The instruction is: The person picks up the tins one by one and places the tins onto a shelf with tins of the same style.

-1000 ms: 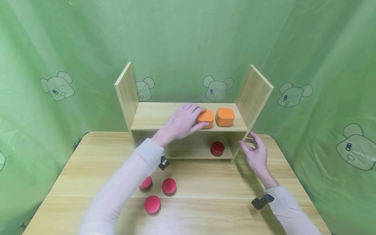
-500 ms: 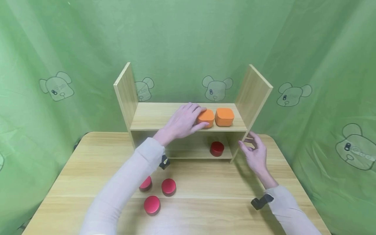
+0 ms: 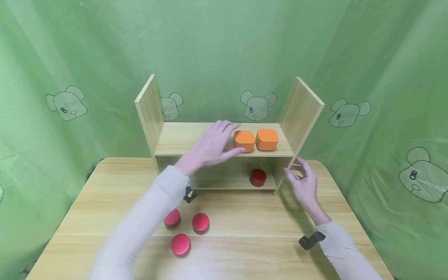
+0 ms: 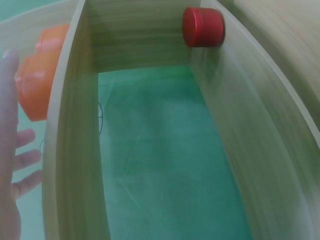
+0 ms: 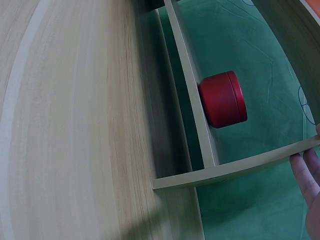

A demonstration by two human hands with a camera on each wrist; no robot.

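Observation:
A small wooden shelf [image 3: 217, 154] stands on the table. Two orange square tins with rounded corners sit on its upper board: the left tin [image 3: 244, 140] and the right tin [image 3: 267, 139]. My left hand [image 3: 211, 146] is beside the left tin, fingers spread and apart from it, thumb near its front. In the left wrist view, the left tin [image 4: 36, 85] stands just past the left hand [image 4: 7, 145]. My right hand [image 3: 303, 181] holds the shelf's right side panel [image 5: 250, 167] between thumb and fingers. A red round tin [image 3: 258, 177] sits on the lower board.
Three red round tins, the left one [image 3: 172, 218], the right one [image 3: 200, 223] and the front one [image 3: 181, 244], lie on the wooden table [image 3: 252, 241] before the shelf. A green curtain [image 3: 217, 50] hangs behind and at both sides.
My left hand has let go of the left orange tin and moved slightly left, its fingers spreading. The tin stays on the upper board. The right hand keeps its hold on the side panel.

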